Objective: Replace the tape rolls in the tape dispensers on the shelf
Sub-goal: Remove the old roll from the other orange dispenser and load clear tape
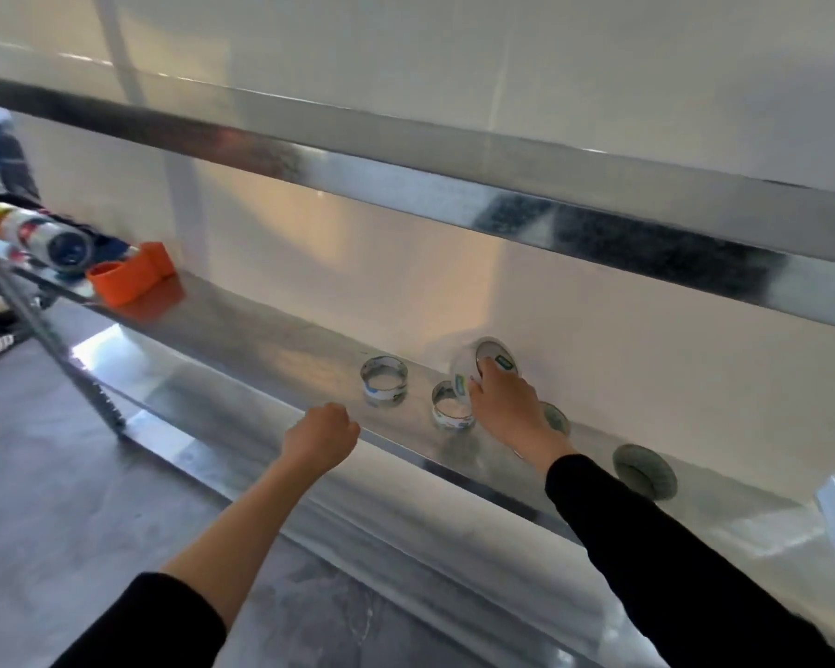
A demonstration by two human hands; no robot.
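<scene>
Black sleeves frame the bottom of the view, both arms reaching toward a metal shelf (271,325). The left hand (320,438) is curled into a loose fist at the shelf's front edge, holding nothing. The right hand (507,407) grips a clear tape roll (485,366), tilted up on edge near the back wall, with fingers hooked into its core. Two empty cardboard cores (384,376) (449,407) lie flat on the shelf just left of that hand. Another roll (644,470) lies further right. Far left on the shelf sit an orange tape dispenser (131,277) and a stack of tape rolls (44,238), well apart from the hands.
</scene>
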